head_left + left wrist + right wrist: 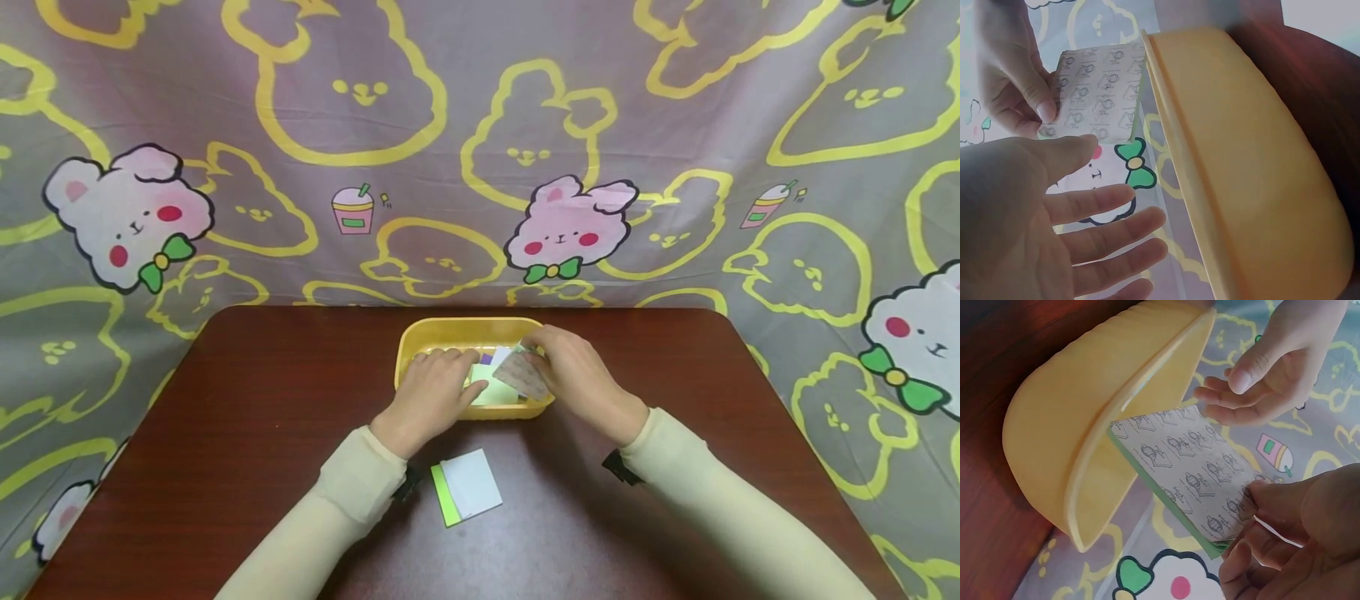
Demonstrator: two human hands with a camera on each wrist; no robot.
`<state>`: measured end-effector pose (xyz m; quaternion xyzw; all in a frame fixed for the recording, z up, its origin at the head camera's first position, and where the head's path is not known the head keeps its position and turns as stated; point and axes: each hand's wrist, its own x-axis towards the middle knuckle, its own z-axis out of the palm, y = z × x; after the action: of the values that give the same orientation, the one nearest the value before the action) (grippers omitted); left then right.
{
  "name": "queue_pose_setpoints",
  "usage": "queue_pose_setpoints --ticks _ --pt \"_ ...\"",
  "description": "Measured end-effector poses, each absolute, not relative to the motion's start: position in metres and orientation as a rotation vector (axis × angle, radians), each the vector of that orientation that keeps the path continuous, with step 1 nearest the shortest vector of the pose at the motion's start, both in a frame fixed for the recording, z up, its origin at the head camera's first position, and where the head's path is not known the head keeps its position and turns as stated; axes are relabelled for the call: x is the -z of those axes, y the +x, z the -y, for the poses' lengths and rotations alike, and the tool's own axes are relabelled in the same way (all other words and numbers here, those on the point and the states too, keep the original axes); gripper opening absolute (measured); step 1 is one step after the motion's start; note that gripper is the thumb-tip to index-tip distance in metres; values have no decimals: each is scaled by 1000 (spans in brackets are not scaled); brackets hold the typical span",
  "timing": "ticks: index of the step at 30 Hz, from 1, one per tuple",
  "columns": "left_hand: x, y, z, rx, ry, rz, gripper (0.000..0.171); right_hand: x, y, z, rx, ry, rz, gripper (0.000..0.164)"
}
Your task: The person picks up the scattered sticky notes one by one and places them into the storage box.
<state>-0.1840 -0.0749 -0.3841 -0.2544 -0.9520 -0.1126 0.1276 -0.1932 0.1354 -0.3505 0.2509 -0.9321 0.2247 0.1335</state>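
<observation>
My right hand (581, 375) pinches a pad of green sticky notes (1179, 469) by one edge, over the right side of a yellow plastic basin (401, 354). The pad's pale backing, printed with rows of small dark marks, faces up, and its green side shows in the right wrist view. My left hand (431, 387) is over the basin's left side with fingers spread and holding nothing; in the left wrist view its thumb is close by the pad. Inside the basin, pale green paper (483, 393) and bits of white and purple show, partly covered by the hands.
On the dark brown table (285, 442), in front of the basin, lies a small stack of square note pads (471, 485), white over bright green. Behind the table hangs a patterned cloth (442, 192) with cartoon rabbits.
</observation>
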Motion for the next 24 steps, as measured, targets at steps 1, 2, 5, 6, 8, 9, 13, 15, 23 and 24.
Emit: queue_pose_setpoints --ticks 1,2,5,6,8,9,13,15,23,24 --pt "385 -185 75 327 -737 2772 38 351 -194 -135 -658 723 2712 9" --pt "385 -185 76 325 -733 2773 37 352 -195 -135 -663 718 2723 9" --pt "387 -188 77 315 -722 2780 35 356 -198 -134 -684 700 2762 11" --pt "388 -189 77 310 -717 2784 35 356 -199 -134 -690 695 2774 12" --pt "390 -190 78 300 -711 2795 35 359 -202 -133 -699 688 2793 13" --pt "390 -191 78 296 -710 2800 36 360 -203 -133 -703 688 2800 14" --pt "392 -193 80 287 -708 2812 36 367 -208 -132 -710 696 2816 14" --pt "393 -194 81 285 -706 2817 37 370 -211 -132 -709 709 2819 14" --pt "396 -198 84 303 -670 2877 39 379 -221 -131 -682 740 2841 13" --pt "396 -199 84 303 -664 2886 40 380 -222 -131 -677 738 2848 13"
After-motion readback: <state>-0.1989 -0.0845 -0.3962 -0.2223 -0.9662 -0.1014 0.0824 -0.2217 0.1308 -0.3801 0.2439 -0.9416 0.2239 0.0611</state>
